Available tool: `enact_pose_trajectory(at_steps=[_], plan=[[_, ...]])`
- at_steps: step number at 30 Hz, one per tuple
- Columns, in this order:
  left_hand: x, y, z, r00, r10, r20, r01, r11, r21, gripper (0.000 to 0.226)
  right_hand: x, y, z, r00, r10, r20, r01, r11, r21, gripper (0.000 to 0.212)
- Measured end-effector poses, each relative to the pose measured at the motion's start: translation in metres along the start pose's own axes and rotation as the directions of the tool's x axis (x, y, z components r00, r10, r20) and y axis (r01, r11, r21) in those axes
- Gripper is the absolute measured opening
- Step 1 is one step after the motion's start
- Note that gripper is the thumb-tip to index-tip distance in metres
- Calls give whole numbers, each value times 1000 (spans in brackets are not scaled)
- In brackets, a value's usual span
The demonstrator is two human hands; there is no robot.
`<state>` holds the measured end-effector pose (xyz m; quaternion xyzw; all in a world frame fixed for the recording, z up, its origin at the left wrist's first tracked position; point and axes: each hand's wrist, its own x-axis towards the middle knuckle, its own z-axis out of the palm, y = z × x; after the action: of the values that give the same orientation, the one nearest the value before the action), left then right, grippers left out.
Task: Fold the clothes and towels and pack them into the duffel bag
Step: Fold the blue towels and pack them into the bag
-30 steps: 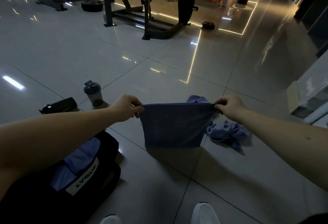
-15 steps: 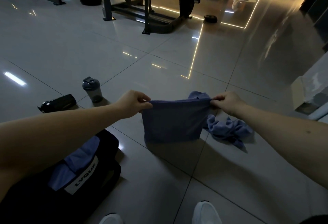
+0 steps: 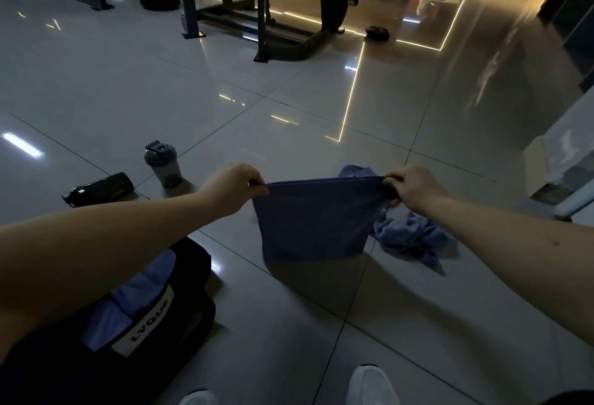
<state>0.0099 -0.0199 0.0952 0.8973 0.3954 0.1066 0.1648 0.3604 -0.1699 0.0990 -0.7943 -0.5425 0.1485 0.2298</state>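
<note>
Hidden, bag: the black duffel bag [image 3: 189, 318] is cut off by the lower left edge of the frame, and the left forearm covers part of it. The light is dim, so its opening is hard to trace.
Hidden, in bag: blue cloth [image 3: 141, 285] lies inside, partly behind a white label reading LVQUE.
Hidden, pile: a crumpled blue pile [image 3: 411, 234] lies on the floor [image 3: 160, 83] to the right of the bag and is part-covered by the held towel.
Hard to tell: how many layers the towel has.
Towel, place: the blue towel [image 3: 313, 221] is in the air, ahead and to the right of the bag.
Towel, lie: its top edge is pulled taut and near level, the face is toward the camera, and the rest hangs straight down.
Towel, long axis: it runs along the top edge, left to right, away from the bag.
Left hand [image 3: 234, 187]: the fingers are curled and pinch the top corner nearer the bag.
Right hand [image 3: 409, 187]: the fingers are curled and pinch the far top corner, with their tips tucked into the fabric.
Beyond the bag: a grey shaker cup [image 3: 164, 163] stands upright and a black bottle [image 3: 99, 189] lies on its side.
Right of the bag, bottom edge: two white shoes [image 3: 369, 387], both cut off by the frame.
</note>
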Motion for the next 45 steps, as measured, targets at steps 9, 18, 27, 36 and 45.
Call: enact_pose_trajectory(at_steps=[9,18,27,36,45], plan=[[23,9,-22,967,-91,-240,68,992,-106,19,18,-18,-10,976,-13,-217,52,983,174,18],[-11,4,-20,966,136,-220,-142,990,-13,17,-5,-6,-14,984,-74,-161,92,990,103,19],[-63,-1,61,900,219,376,-278,954,110,20,-49,32,34,923,-86,375,208,931,-300,23],[-98,8,128,738,143,659,-296,947,126,32,-94,57,79,702,25,712,269,916,-297,25],[-110,-25,174,753,44,657,-36,999,-25,34,-86,98,124,709,159,687,22,969,-247,22]])
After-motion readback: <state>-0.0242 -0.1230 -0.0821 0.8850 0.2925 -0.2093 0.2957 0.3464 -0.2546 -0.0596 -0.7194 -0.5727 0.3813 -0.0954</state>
